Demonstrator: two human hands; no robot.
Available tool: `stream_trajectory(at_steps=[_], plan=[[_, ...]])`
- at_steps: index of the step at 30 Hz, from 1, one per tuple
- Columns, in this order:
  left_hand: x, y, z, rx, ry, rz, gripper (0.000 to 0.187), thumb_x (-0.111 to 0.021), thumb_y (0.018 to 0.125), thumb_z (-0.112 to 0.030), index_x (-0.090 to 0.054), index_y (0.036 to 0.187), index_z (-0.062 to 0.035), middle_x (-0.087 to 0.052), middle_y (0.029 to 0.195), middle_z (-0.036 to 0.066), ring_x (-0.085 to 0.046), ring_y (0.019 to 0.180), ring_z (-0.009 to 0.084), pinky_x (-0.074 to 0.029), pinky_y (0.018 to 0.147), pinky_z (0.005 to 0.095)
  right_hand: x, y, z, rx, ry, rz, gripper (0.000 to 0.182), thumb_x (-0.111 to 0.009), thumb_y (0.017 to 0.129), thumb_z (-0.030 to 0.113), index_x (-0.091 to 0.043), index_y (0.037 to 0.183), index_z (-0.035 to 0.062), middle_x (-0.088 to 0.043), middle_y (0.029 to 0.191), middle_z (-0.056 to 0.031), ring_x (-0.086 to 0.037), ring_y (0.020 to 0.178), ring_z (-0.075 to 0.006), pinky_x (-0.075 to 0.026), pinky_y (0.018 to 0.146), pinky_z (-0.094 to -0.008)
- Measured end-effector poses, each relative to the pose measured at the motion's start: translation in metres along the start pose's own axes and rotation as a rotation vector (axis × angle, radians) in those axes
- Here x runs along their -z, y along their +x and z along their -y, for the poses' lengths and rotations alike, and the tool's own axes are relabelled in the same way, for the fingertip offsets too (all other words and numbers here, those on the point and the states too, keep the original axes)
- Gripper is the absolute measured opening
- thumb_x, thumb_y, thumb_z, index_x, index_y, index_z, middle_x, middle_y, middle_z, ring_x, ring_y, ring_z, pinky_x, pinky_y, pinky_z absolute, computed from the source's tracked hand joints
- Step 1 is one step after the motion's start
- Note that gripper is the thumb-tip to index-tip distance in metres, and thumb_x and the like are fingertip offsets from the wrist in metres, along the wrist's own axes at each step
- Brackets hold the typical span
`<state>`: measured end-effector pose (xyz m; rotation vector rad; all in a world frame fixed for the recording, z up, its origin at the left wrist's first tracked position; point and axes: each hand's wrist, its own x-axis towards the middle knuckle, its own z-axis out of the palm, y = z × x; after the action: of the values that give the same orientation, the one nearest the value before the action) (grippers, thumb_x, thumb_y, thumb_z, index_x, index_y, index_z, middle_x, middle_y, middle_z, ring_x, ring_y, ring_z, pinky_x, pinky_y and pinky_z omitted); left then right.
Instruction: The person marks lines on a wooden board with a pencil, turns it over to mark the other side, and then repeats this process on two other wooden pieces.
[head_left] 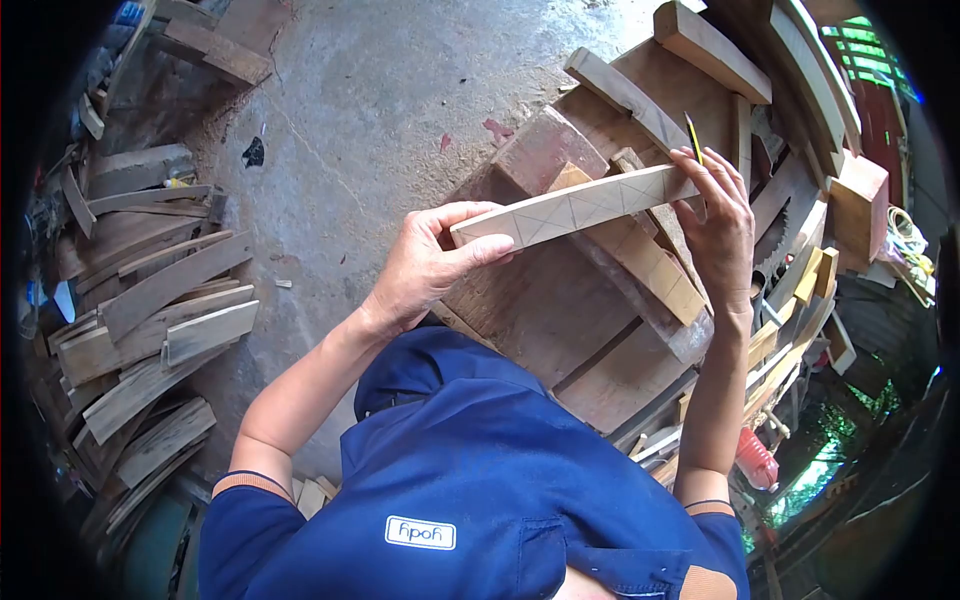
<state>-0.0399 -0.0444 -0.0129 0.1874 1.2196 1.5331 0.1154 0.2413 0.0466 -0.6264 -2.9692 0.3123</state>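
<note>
Wooden strip [580, 205] lies nearly level, gripped endwise by left hand [425, 265] and pencil-holding right hand [718, 215].

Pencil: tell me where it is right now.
In the head view the pencil stands up out of the right hand, right of centre near the top, at the end of the marked wooden strip whose other end the left hand holds.
</note>
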Motion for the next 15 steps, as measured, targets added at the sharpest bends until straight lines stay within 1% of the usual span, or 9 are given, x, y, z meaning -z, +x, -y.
stream_trajectory(at_steps=[3,9,11,12,14,15], plan=[[-0.0023,-0.0006,-0.0026,0.03,0.006,0.002,0.038,-0.076,0.096,-0.011,-0.066,0.129,0.0048,-0.071,0.12,0.013,-0.071,0.108,0.0189,-0.059,0.098,0.0353,0.0005,0.0004,-0.0013,-0.016,-0.002,0.023,0.052,-0.077,0.078,-0.004,-0.071,0.128,0.0119,-0.069,0.134,-0.0071,-0.058,0.133,-0.0281,-0.048,0.113,-0.0398],[-0.0031,0.0019,-0.0037,-0.005,0.011,0.014,0.038,-0.074,0.098,-0.014,-0.066,0.129,0.0062,-0.072,0.118,0.014,-0.072,0.106,0.0201,-0.06,0.095,0.0341,0.0015,0.0022,-0.0004,-0.031,-0.008,0.053,0.055,-0.077,0.078,-0.003,-0.07,0.13,0.0129,-0.068,0.136,-0.0082,-0.057,0.134,-0.0287,-0.047,0.113,-0.0402],[-0.0038,0.0029,-0.0049,0.041,-0.005,0.035,0.038,-0.072,0.099,-0.015,-0.065,0.13,0.0066,-0.073,0.112,0.012,-0.073,0.097,0.0179,-0.061,0.085,0.0299,0.0027,0.0031,-0.0006,-0.036,-0.012,0.065,0.055,-0.078,0.079,-0.003,-0.07,0.131,0.013,-0.067,0.137,-0.0086,-0.057,0.134,-0.0292,-0.047,0.114,-0.0406],[-0.0047,0.003,-0.0064,0.04,-0.007,0.034,0.038,-0.072,0.099,-0.015,-0.065,0.13,0.0066,-0.073,0.112,0.012,-0.073,0.097,0.0179,-0.061,0.085,0.0299,0.0028,0.0038,-0.0006,-0.034,-0.013,0.066,0.055,-0.078,0.079,-0.003,-0.07,0.131,0.013,-0.067,0.137,-0.0086,-0.057,0.134,-0.0292,-0.047,0.114,-0.0406],[-0.007,0.003,-0.0091,0.079,0.033,0.029,0.037,-0.071,0.1,-0.015,-0.065,0.13,0.0054,-0.073,0.106,0.009,-0.071,0.085,0.0125,-0.057,0.072,0.0247,0.0033,0.005,-0.001,-0.04,-0.006,0.086,0.056,-0.079,0.079,-0.002,-0.069,0.132,0.0133,-0.066,0.137,-0.0091,-0.056,0.135,-0.0293,-0.046,0.114,-0.0409],[-0.0074,0.004,-0.0075,0.079,0.03,0.027,0.037,-0.071,0.1,-0.015,-0.065,0.13,0.0054,-0.073,0.106,0.009,-0.071,0.085,0.0125,-0.057,0.072,0.0247,0.0036,0.0056,-0.0013,-0.037,-0.006,0.088,0.056,-0.079,0.079,-0.002,-0.069,0.132,0.0133,-0.066,0.137,-0.0091,-0.056,0.135,-0.0293,-0.046,0.114,-0.0409]])
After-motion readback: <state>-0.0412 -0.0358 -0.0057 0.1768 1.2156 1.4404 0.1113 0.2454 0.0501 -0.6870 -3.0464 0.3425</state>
